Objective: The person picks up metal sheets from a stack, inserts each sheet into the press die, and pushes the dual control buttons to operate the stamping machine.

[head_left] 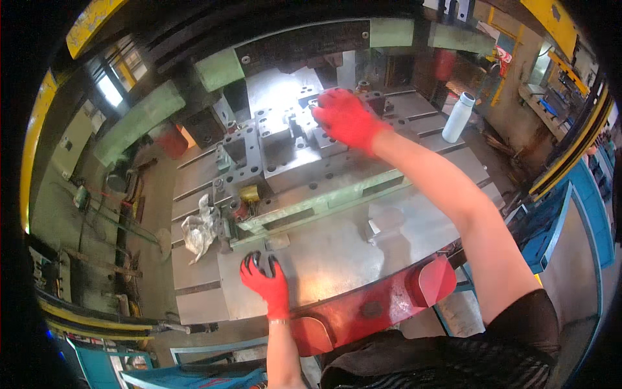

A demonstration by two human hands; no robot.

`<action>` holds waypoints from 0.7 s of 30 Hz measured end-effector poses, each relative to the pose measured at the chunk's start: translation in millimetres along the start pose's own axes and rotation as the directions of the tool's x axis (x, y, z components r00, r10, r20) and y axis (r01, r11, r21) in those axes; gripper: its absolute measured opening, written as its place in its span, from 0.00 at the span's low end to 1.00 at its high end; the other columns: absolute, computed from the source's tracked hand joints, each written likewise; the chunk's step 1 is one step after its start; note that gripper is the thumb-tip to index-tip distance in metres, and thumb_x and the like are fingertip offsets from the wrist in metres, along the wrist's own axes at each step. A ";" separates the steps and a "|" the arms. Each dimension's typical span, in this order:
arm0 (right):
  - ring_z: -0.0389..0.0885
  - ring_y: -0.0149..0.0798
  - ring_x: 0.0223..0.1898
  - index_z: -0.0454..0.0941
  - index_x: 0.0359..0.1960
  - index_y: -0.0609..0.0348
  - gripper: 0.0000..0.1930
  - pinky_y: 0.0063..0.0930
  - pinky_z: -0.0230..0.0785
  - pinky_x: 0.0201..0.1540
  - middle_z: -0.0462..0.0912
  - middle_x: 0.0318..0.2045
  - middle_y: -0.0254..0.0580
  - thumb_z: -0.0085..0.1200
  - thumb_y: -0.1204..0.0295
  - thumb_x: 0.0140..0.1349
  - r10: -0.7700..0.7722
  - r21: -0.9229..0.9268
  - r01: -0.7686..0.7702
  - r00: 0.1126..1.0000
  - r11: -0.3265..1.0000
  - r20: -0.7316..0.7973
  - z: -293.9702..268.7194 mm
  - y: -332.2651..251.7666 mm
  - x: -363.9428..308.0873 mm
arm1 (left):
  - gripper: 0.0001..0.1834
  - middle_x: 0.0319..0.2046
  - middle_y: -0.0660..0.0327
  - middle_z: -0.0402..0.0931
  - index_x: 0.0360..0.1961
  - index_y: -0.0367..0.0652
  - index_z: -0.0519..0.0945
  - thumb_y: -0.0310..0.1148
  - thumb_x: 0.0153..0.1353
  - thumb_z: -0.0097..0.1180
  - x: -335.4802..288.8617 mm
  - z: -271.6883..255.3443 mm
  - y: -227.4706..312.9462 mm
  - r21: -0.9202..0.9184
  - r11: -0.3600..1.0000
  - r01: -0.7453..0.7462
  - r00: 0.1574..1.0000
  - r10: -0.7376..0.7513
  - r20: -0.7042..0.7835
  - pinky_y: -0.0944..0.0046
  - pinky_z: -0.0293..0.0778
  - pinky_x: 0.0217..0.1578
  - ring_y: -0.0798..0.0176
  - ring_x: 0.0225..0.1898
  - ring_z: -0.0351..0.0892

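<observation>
My right hand (348,120), in a red glove, reaches across the steel die (304,149) to its far side. Its fingers are curled down at the die's raised blocks, and the fingertips are partly hidden, so what they hold, if anything, does not show. Nearer me, my left hand (267,282) wears a red glove with dark fingertips. It rests at the flat metal plate (337,259) with its fingers apart. A pale green bar (324,204) with slots runs along the front of the die. Bright light falls on the die's middle.
A crumpled whitish cloth or bag (200,230) lies left of the die, near a yellow cylinder (249,193). A white bottle (459,118) stands at the right. A dark press head (304,48) hangs above. A red panel (376,305) sits at the front edge.
</observation>
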State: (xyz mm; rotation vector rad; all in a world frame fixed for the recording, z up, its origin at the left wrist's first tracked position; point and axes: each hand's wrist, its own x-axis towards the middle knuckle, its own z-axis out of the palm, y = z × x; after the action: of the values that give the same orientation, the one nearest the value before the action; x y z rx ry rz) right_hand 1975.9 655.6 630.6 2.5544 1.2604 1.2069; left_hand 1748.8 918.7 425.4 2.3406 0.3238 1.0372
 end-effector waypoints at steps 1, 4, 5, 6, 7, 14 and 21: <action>0.72 0.45 0.44 0.75 0.32 0.52 0.12 0.39 0.65 0.43 0.75 0.37 0.42 0.57 0.67 0.44 0.002 -0.004 -0.002 1.000 1.000 0.001 21.2 5.2 13.2 | 0.20 0.45 0.52 0.70 0.43 0.37 0.73 0.28 0.48 0.60 -6.1 -10.4 0.2 0.012 1.000 -0.019 1.000 0.019 -0.009 0.54 0.63 0.49 0.48 0.50 0.66; 0.75 0.41 0.40 0.78 0.28 0.51 0.07 0.36 0.68 0.40 0.77 0.34 0.38 0.57 0.68 0.44 -0.006 -0.178 0.038 0.985 0.983 0.175 56.3 5.4 43.9 | 0.17 0.45 0.51 0.71 0.43 0.36 0.74 0.23 0.48 0.58 -24.8 -51.2 -11.7 0.004 0.999 -0.034 0.999 0.034 0.011 0.53 0.64 0.50 0.49 0.50 0.67; 0.76 0.40 0.39 0.78 0.26 0.50 0.05 0.35 0.69 0.39 0.78 0.33 0.37 0.56 0.68 0.45 -0.025 -0.198 0.065 0.980 0.978 0.199 62.0 2.4 48.7 | 0.17 0.45 0.51 0.71 0.42 0.36 0.74 0.22 0.48 0.57 -32.9 -64.5 -21.0 0.010 0.999 -0.036 0.999 0.036 0.020 0.53 0.64 0.50 0.48 0.49 0.67; 0.77 0.39 0.37 0.79 0.24 0.49 0.04 0.34 0.69 0.38 0.79 0.32 0.35 0.55 0.68 0.46 -0.043 -0.221 0.093 0.974 0.971 0.224 66.1 1.9 52.3 | 0.17 0.44 0.51 0.71 0.42 0.35 0.74 0.21 0.48 0.57 -40.8 -76.3 -29.6 0.013 0.999 -0.039 0.999 0.038 0.029 0.53 0.64 0.50 0.48 0.49 0.68; 0.77 0.39 0.37 0.79 0.24 0.49 0.04 0.34 0.69 0.38 0.79 0.32 0.35 0.55 0.68 0.46 -0.044 -0.224 0.095 0.973 0.970 0.225 71.3 2.4 54.5 | 0.17 0.44 0.51 0.71 0.42 0.35 0.74 0.21 0.48 0.57 -48.7 -86.7 -37.3 0.009 0.999 -0.038 0.999 0.037 0.028 0.53 0.64 0.50 0.48 0.49 0.68; 0.79 0.39 0.35 0.80 0.25 0.51 0.04 0.34 0.71 0.35 0.80 0.31 0.35 0.54 0.70 0.47 -0.169 -0.214 0.241 0.936 0.947 0.309 92.0 14.6 59.3 | 0.16 0.44 0.50 0.72 0.42 0.35 0.74 0.24 0.48 0.55 -98.0 -114.1 -69.4 0.105 0.986 0.132 0.991 -0.132 -0.003 0.49 0.62 0.52 0.46 0.48 0.68; 0.81 0.41 0.28 0.79 0.21 0.55 0.04 0.33 0.73 0.31 0.81 0.25 0.40 0.52 0.72 0.45 -0.269 0.000 0.285 0.901 0.958 0.340 101.5 23.8 63.6 | 0.16 0.44 0.50 0.72 0.41 0.35 0.75 0.23 0.47 0.54 -90.8 -114.3 -54.6 0.050 0.988 0.145 0.989 -0.145 0.005 0.51 0.63 0.51 0.46 0.48 0.69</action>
State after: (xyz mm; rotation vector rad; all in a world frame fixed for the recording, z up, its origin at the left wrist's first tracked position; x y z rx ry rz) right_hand 2082.0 712.0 608.3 2.3106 1.4230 0.6996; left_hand 1603.3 969.4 401.6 2.3258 0.5141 0.9592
